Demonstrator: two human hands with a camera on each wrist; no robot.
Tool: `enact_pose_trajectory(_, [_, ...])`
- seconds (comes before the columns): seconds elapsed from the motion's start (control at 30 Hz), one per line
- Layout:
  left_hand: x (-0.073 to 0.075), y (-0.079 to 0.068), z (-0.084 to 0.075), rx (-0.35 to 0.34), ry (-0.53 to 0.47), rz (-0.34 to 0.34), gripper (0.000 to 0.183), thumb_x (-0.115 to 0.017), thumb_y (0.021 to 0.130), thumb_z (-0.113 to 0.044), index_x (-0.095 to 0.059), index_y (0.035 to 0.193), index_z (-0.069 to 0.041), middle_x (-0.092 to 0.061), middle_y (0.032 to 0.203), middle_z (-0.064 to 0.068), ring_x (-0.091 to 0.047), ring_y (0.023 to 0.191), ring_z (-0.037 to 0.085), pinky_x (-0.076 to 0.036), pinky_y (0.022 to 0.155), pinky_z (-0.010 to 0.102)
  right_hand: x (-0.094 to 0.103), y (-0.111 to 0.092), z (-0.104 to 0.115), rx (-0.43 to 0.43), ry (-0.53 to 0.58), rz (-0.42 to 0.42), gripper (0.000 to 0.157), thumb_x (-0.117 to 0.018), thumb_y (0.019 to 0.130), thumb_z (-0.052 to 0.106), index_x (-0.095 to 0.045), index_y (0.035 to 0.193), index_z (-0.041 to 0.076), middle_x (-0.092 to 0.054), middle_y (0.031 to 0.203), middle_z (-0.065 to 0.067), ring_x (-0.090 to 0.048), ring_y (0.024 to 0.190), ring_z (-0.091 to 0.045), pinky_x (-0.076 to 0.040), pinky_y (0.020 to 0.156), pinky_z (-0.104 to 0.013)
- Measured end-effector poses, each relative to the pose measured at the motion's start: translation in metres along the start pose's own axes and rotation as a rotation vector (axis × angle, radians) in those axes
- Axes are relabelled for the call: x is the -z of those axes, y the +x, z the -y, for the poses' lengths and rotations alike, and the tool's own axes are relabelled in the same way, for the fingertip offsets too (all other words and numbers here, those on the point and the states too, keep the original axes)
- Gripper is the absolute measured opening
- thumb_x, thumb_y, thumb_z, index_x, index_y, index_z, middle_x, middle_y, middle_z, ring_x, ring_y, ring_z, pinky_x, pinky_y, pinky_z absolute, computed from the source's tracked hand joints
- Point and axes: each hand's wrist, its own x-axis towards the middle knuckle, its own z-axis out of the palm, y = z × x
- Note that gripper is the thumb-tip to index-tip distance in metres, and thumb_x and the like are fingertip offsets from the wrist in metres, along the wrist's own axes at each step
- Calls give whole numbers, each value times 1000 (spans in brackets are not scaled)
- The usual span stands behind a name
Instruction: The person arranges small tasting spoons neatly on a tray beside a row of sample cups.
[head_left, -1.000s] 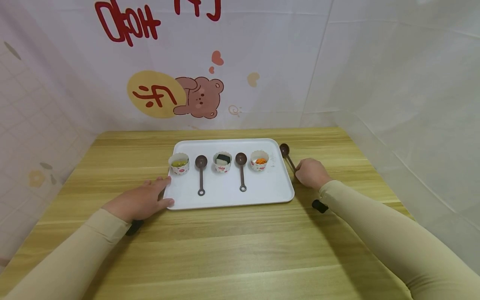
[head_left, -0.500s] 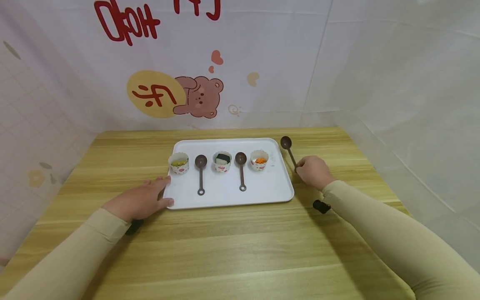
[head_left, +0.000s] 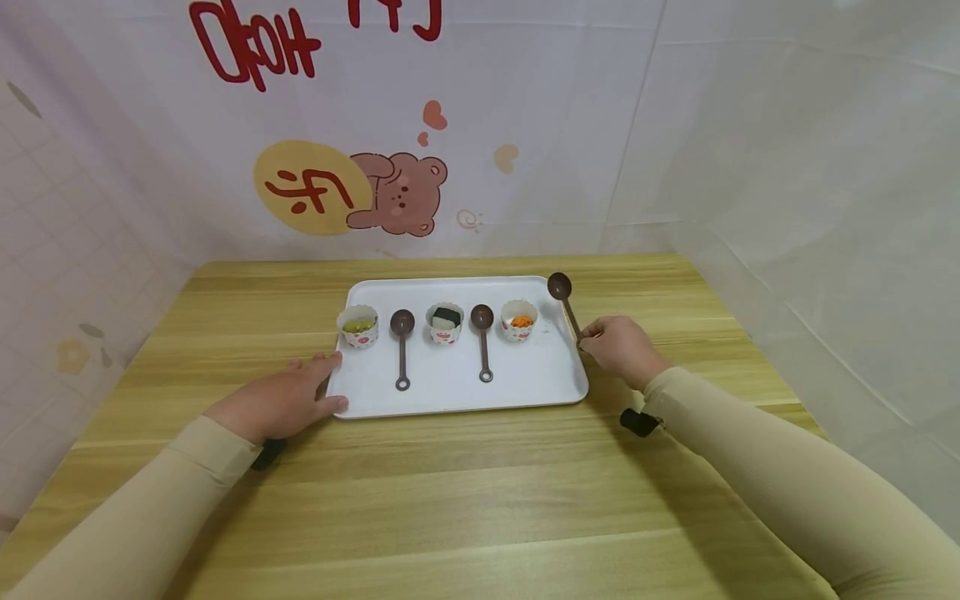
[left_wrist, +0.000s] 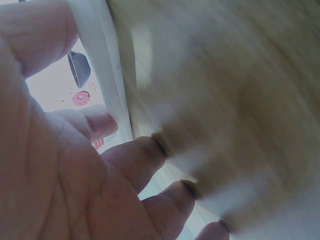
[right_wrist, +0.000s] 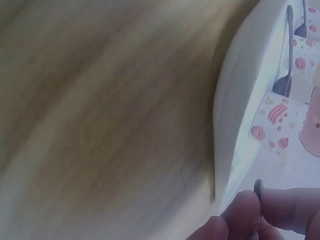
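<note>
My right hand pinches the handle end of a brown measuring spoon, whose bowl points away over the tray's far right corner. In the right wrist view only the tip of that handle shows between thumb and fingers. On the left, my left hand rests with spread fingers at the left edge of a white tray. The tray bears two more brown spoons, one at left and one at right. They alternate with paper cups: one with green food, one with a rice ball, one with orange shreds.
A wood-grain table lies under the tray. Behind it hangs a white cloth backdrop with a printed bear, and white cloth also bounds both sides.
My right hand has lifted the measuring spoon from the table beside the tray and moved it left over the tray's right edge. The left hand stays where it was.
</note>
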Motion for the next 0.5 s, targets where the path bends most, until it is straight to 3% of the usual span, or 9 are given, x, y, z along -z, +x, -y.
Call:
enact_pose_trajectory(0.3, [1,0,-2,0,-4,-1,87,-59,104,-55,-29,165,0,-29,166,35,-29,149,63,-32,119,72,-7,-6,4,-6,62,16,25,-64,98,14,-74,114,-3,-70,84,-7,-58,73,-14,-46,61,-24])
enact_pose_trajectory(0.5, [0,0,0,3,2,-1,88,-59,104,-55,-29,165,0,-30,166,35,-29,149,63,-32,119,72,-15,-9,6,20,21,25,21,-65,93,11,-76,103,-3,-71,77,-3,-58,70,-11,-45,61,-23])
